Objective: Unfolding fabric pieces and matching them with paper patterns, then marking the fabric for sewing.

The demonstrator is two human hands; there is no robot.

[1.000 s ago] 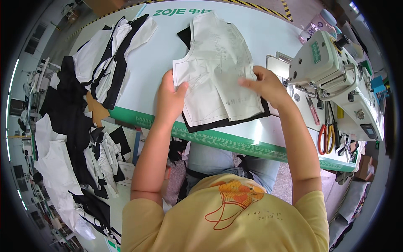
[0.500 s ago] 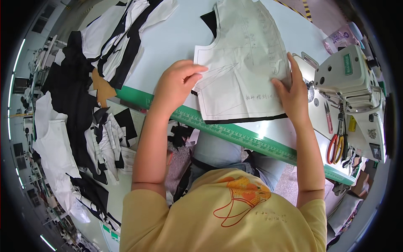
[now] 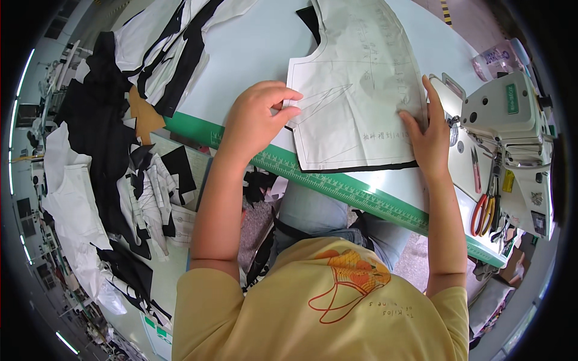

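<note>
Smoothing a white paper pattern piece (image 3: 355, 90) flat on the pale work table (image 3: 253, 48), upper middle of the frame.

The table fills the top of the picture, its near edge trimmed with a green ruler strip (image 3: 361, 195) running down toward the lower right. A heap of black and white cut fabric (image 3: 102, 156) spills down the left side. At the right edge stands a white sewing machine (image 3: 512, 120), with orange-handled scissors (image 3: 484, 210) just below it. The pattern lies over a black fabric piece (image 3: 361, 168) whose edge peeks out beneath. The hands are well apart: the left hand (image 3: 256, 120) pinches the pattern's left edge between fingertips, and the right hand (image 3: 427, 135) presses open and flat on its right edge, beside the machine.
</note>
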